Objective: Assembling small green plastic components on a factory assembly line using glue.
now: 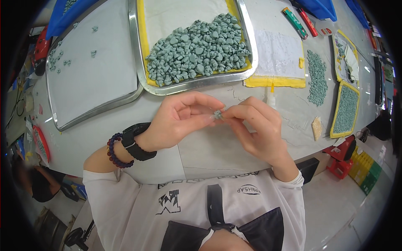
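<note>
Between my hands, a small grey-green molded piece (pixel 217 113) is pinched at the fingertips. My left hand (pixel 180 119), with a black watch (pixel 138 141) and a beaded bracelet on its wrist, holds it between thumb and fingers. From the other side, the thumb and index finger of my right hand (pixel 257 125) close on its edge; whether they hold a second tiny part is hidden. Just beyond my hands, a metal tray (pixel 157 90) with yellow-taped edges bears a heap of similar grey-green pieces (pixel 201 50). Near my right hand stands a small white bottle (pixel 271 99) with a yellow tip.
On the left, a paper-covered tray (pixel 96 83) has a few scattered pieces. Rightward lie a yellow-taped white sheet (pixel 278 58), a patch of tiny green parts (pixel 317 77), and a yellow-edged tray (pixel 332 125) of more. Blue bins (pixel 318 8) stand at the back.
</note>
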Tool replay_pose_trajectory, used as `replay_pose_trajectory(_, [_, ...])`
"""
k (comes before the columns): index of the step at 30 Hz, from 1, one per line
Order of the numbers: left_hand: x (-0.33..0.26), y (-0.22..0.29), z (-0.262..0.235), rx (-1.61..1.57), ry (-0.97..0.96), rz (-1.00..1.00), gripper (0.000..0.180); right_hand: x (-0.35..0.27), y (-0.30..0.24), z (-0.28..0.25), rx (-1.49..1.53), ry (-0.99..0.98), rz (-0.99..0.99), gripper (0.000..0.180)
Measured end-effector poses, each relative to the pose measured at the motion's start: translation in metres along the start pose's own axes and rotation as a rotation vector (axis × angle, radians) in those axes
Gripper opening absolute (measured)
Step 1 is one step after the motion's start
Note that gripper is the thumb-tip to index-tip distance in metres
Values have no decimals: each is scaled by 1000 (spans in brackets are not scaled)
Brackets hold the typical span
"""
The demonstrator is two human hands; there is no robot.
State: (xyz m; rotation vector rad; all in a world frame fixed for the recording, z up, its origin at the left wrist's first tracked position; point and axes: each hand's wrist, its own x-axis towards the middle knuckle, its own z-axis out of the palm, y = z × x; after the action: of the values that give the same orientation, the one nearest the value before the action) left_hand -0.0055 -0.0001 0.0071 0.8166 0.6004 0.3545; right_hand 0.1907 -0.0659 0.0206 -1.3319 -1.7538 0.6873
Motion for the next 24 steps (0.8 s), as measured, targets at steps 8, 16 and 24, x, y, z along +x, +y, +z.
replay_pose_trajectory(8, [-1, -2, 2, 37, -11, 57, 24, 0, 4, 1, 11, -59, 9, 20])
replay_pose_trajectory(16, [-1, -6, 0, 55, 25, 50, 21, -2, 3, 4, -17, -15, -41, 18])
replay_pose_trajectory(24, [-1, -6, -3, 60, -15, 79, 24, -2, 4, 4, -51, -6, -96, 21])
